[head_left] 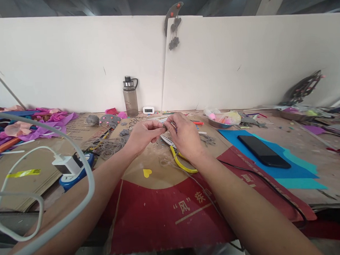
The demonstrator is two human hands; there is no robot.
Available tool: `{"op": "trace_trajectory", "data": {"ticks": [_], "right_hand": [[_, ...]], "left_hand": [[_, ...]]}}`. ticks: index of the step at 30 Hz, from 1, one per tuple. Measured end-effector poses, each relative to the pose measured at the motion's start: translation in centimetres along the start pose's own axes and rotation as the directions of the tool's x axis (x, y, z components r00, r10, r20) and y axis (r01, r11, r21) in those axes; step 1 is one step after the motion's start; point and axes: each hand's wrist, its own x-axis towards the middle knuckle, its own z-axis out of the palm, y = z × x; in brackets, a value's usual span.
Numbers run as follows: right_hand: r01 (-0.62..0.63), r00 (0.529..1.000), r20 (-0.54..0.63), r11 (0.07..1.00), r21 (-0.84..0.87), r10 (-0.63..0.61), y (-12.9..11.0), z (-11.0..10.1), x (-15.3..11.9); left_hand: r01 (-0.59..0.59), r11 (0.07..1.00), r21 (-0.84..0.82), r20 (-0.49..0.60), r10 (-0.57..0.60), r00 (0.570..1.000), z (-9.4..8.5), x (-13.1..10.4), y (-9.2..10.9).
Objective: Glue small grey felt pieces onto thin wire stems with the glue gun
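Over a flattened cardboard sheet (162,214), my left hand (143,136) and my right hand (184,136) meet fingertip to fingertip. Both are closed in a pinch around something small and greyish, too covered by the fingers to name. Just below my right hand lies a tool with yellow handles (184,166), its metal end partly hidden. Thin grey cord (106,147) sits in a loose tangle to the left of my left hand. A yellow paper heart (147,173) rests on the cardboard below the hands.
A water bottle (130,97) and small digital clock (148,110) stand by the white partition. A black phone (264,151) lies on blue sheets at right. White cable (89,183) loops across the left foreground, near a charger (67,164). Colored crepe paper (43,127) is piled left.
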Motion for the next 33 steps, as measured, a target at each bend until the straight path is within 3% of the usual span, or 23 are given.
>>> {"op": "trace_trajectory", "data": {"ticks": [7,12,17,24,33], "right_hand": [[0.044,0.999,0.031,0.998,-0.049,-0.043,0.1,0.1,-0.1],[0.07,0.996,0.057,0.997,-0.018,-0.069,0.0,0.1,-0.2],[0.032,0.999,-0.007,0.997,0.071,-0.032,-0.4,0.4,-0.4],[-0.059,0.992,-0.096,0.972,0.226,0.083,-0.7,1.1,-0.7],[-0.091,0.983,-0.132,0.965,0.246,0.126,-0.8,0.5,-0.7]], "left_hand": [[0.039,0.989,0.139,0.036,-0.045,0.998,-0.6,0.0,0.7],[-0.008,0.949,0.316,-0.062,0.029,0.998,-0.3,-0.2,1.0],[-0.007,0.988,0.156,-0.194,0.037,0.98,0.0,-0.1,0.5],[-0.032,0.997,-0.066,-0.233,0.016,0.972,0.1,0.2,-0.2],[-0.016,0.999,0.039,-0.235,0.025,0.972,0.4,0.1,-0.3]]}}
